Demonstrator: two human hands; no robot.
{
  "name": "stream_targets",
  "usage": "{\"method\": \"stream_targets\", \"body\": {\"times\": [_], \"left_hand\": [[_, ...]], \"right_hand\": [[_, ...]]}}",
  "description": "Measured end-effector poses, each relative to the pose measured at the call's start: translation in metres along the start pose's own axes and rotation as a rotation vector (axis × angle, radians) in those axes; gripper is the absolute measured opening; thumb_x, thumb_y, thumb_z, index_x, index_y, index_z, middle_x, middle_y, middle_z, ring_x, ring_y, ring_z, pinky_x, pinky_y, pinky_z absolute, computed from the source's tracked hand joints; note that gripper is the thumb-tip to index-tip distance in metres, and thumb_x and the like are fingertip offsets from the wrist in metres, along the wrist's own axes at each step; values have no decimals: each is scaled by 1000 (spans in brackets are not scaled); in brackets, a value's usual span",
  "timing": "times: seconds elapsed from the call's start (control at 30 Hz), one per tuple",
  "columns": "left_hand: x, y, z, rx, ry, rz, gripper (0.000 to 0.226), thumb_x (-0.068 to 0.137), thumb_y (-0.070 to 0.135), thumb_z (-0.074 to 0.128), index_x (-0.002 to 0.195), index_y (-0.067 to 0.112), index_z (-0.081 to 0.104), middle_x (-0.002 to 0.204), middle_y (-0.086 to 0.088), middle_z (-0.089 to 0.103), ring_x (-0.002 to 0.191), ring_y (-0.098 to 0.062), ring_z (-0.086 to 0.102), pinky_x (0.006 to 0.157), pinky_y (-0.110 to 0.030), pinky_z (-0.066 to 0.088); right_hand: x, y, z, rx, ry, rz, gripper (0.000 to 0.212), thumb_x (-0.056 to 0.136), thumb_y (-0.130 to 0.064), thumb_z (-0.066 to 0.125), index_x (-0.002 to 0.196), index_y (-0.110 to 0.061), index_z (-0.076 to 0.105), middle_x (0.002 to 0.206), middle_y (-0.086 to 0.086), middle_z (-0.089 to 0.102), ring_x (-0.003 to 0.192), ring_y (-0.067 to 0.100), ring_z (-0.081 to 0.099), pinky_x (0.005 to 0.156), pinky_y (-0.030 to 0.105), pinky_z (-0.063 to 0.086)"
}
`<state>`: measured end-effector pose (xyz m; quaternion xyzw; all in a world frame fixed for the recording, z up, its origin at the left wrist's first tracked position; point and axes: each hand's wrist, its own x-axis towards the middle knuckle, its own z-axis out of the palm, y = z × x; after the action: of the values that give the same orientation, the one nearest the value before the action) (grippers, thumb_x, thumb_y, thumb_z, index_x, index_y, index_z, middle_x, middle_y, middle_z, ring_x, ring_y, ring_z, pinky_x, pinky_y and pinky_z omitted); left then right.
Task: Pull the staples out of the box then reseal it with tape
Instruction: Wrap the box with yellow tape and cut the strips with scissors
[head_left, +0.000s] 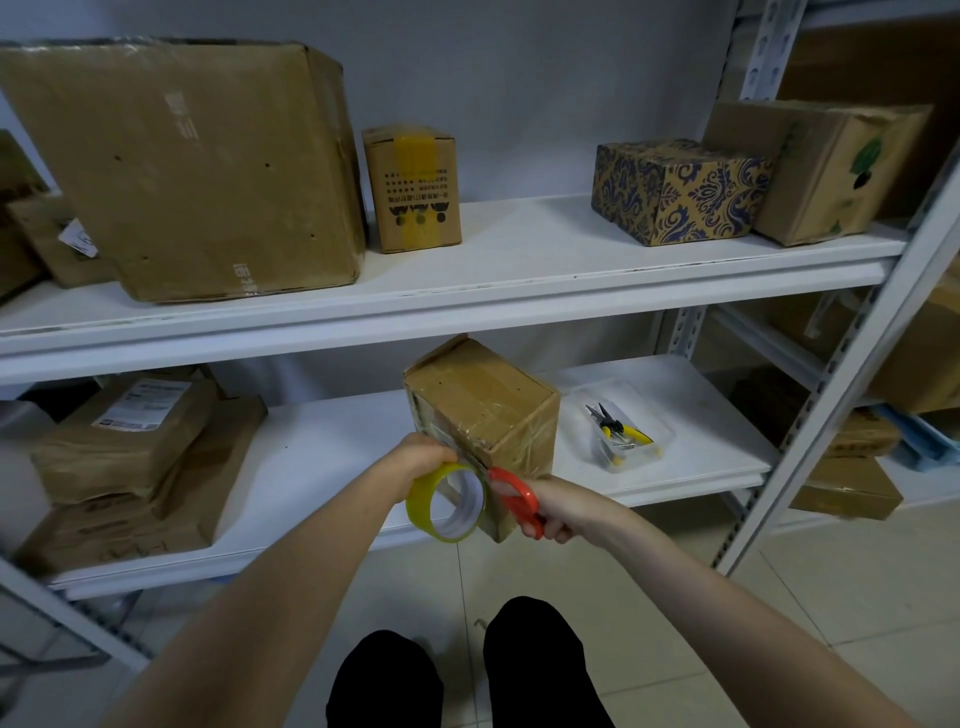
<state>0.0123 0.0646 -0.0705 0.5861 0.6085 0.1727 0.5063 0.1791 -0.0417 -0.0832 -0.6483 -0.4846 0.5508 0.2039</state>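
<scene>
While hands (422, 458) (560, 508) grip tape (420, 501), scissors (515, 491), box (483, 405) beyond

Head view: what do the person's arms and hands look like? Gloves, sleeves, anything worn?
The left hand and right hand are ungloved, with no ring, watch or band showing. The left forearm and right forearm are uncovered down to the frame's lower edge, and no sleeve is in view. Neither shows markings or cables.

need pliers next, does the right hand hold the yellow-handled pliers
No, right hand grips red-handled scissors; the pliers lie in a clear plastic tray.
</scene>
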Motion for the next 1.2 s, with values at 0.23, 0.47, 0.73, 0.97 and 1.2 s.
{"method": "stream_targets", "body": {"times": [0.23, 0.47, 0.73, 0.97, 1.2], "left_hand": [[0, 13, -5, 454, 66, 120, 27, 80, 17, 64, 107, 13, 62, 102, -4, 62, 98, -23, 58, 80, -31, 49], [-7, 12, -16, 635, 209, 206, 14, 80, 16, 54, 67, 20, 55, 87, -7, 67, 90, -27, 62, 69, -32, 48], [-25, 19, -23, 603, 464, 542, 17, 82, 16, 54, 68, 25, 59, 92, 3, 59, 85, -20, 58, 67, -31, 48], [-32, 29, -19, 725, 235, 531, 20, 77, 9, 52, 62, 24, 53, 127, 2, 62, 101, -19, 63, 69, -33, 50], [-34, 34, -17, 709, 221, 484, 16, 78, 11, 50, 66, 20, 56, 83, -4, 68, 80, -24, 64, 59, -33, 48]], "right_hand": [[0, -2, -9, -38, 31, -89, 38, 88, -51, 59, 72, -19, 47, 51, -3, 47, 40, 8, 29, 39, 19, 16], [-8, -19, -19, -224, -67, 17, 48, 83, -65, 54, 78, -18, 48, 56, 1, 52, 45, 12, 32, 44, 20, 23], [-30, -30, -19, -424, -237, 202, 59, 81, -82, 31, 80, -25, 47, 62, 1, 32, 49, 12, 16, 49, 22, 17], [-51, -44, -30, -704, -177, 205, 57, 83, -75, 41, 77, -19, 42, 67, 2, 39, 55, 14, 27, 55, 24, 24], [-79, -70, -68, -608, 159, -246, 51, 81, -64, 57, 78, -15, 70, 76, 6, 69, 71, 14, 59, 69, 28, 47]]}}
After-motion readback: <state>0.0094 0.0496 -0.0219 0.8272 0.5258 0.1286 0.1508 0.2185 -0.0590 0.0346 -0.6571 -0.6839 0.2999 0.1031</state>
